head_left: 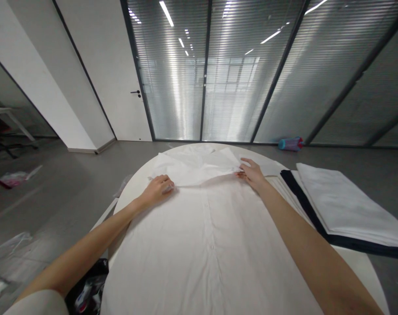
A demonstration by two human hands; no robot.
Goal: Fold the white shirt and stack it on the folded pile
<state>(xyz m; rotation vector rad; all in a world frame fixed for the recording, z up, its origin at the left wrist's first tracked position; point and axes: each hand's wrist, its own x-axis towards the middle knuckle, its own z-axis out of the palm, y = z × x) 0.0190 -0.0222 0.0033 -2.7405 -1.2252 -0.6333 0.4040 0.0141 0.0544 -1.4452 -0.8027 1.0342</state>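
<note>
A white button-front shirt (205, 245) lies spread over the round white table (366, 271), its placket running down the middle toward me. At its far end the cloth is rumpled, with a raised, folded-over edge. My left hand (158, 189) is closed at the left end of this edge, its fingers curled on the fabric. At the right end, my right hand (252, 174) pinches the edge, with one finger extended over the cloth. The fingertips of both hands are partly hidden.
Folded white cloth (353, 205) rests on dark cloth (317, 223) at the table's right. A black bag (90, 284) is low at the left. Clear plastic (12, 245) lies on the floor, and a blue-and-pink item (290, 144) is near the glass wall.
</note>
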